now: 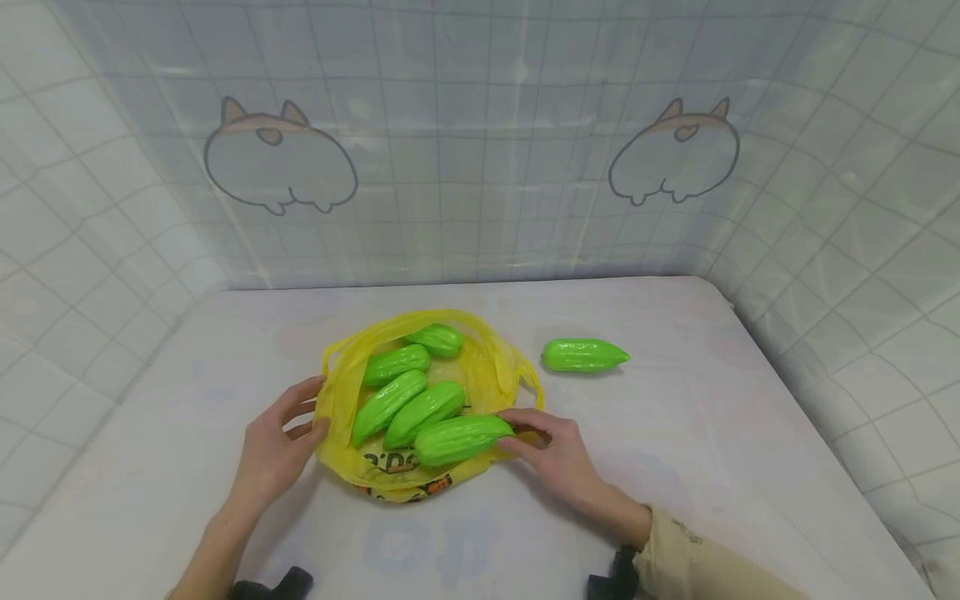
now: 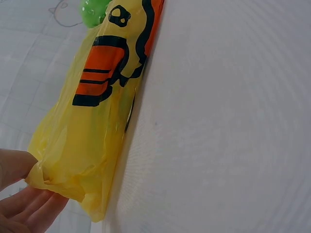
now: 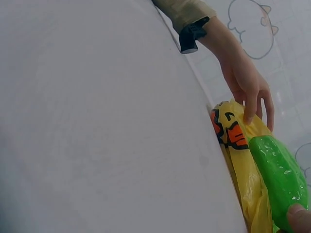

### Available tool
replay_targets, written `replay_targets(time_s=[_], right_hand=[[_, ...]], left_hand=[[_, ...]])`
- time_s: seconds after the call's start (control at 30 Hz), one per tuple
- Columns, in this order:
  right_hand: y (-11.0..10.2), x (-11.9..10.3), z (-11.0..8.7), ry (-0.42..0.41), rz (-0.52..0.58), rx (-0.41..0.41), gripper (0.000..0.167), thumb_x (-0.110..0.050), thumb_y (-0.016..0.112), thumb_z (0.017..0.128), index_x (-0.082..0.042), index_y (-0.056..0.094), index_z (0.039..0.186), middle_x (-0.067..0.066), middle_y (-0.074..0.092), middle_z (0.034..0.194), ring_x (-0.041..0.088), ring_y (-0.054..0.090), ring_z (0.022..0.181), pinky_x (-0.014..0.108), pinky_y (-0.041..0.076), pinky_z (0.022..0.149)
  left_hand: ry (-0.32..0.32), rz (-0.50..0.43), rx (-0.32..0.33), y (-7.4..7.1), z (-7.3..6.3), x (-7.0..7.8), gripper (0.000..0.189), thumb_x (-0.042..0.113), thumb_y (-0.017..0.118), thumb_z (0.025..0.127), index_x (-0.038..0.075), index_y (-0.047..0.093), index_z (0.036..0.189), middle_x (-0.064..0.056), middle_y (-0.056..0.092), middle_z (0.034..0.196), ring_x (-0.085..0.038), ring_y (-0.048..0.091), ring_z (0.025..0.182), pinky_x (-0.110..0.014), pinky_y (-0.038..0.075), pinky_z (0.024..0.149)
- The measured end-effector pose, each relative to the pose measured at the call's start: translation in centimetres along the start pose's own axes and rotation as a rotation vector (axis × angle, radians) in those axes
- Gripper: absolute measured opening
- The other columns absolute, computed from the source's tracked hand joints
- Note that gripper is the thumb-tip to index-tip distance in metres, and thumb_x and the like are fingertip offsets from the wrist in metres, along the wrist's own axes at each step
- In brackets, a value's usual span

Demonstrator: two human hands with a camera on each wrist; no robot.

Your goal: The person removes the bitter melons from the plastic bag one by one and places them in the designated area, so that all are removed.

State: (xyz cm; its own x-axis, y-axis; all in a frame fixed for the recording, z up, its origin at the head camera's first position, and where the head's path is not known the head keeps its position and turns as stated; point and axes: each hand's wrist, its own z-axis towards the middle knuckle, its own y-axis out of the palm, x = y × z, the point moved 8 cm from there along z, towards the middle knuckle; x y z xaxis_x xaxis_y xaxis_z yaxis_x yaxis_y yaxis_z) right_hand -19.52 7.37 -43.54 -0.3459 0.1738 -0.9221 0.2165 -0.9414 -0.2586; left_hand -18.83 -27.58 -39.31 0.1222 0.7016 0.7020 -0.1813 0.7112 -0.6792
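A yellow plastic bag (image 1: 480, 358) lies on the table with its mouth spread open, several green ridged bitter melons (image 1: 388, 406) inside it. My left hand (image 1: 273, 446) holds the bag's left edge; in the left wrist view the thumb and fingers (image 2: 41, 208) pinch the thin yellow film. At the bag's right front, my right hand (image 1: 558, 454) grips the pointed end of one bitter melon (image 1: 459, 439), which lies over the bag's opening. The right wrist view shows the thumb (image 3: 299, 218) pressed on this melon (image 3: 279, 172). One more bitter melon (image 1: 583, 356) rests outside, right of the bag.
A white cloth covers the table (image 1: 712, 417). Grid-patterned curtains (image 1: 480, 167) with cartoon animal drawings hang behind it and along both sides. Dark straps with small black devices (image 1: 618, 575) sit on the wrists.
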Motion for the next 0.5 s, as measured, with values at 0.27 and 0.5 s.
replay_targets(time_s=[0.27,0.5], right_hand=[[-1.7,0.5,-0.1,-0.005,-0.016,0.042,0.033,-0.020,0.077,0.086,-0.017,0.072,0.119,-0.003,0.074,0.114,0.014,0.067,0.105,0.032,0.056,0.098],[-2.8,0.7,-0.2,-0.002,-0.050,0.069,0.034,-0.012,0.077,0.085,-0.012,0.072,0.119,0.002,0.074,0.115,0.012,0.068,0.105,0.034,0.057,0.097]], left_hand=[[0.002,-0.003,0.003,0.1,0.0,0.0,0.057,0.000,0.063,0.093,0.010,0.048,0.147,-0.017,0.055,0.142,-0.034,0.060,0.117,0.003,0.045,0.080],[0.002,-0.016,0.003,0.1,0.0,-0.1,0.057,0.001,0.062,0.093,0.010,0.049,0.147,-0.016,0.055,0.141,-0.034,0.060,0.117,0.004,0.044,0.080]])
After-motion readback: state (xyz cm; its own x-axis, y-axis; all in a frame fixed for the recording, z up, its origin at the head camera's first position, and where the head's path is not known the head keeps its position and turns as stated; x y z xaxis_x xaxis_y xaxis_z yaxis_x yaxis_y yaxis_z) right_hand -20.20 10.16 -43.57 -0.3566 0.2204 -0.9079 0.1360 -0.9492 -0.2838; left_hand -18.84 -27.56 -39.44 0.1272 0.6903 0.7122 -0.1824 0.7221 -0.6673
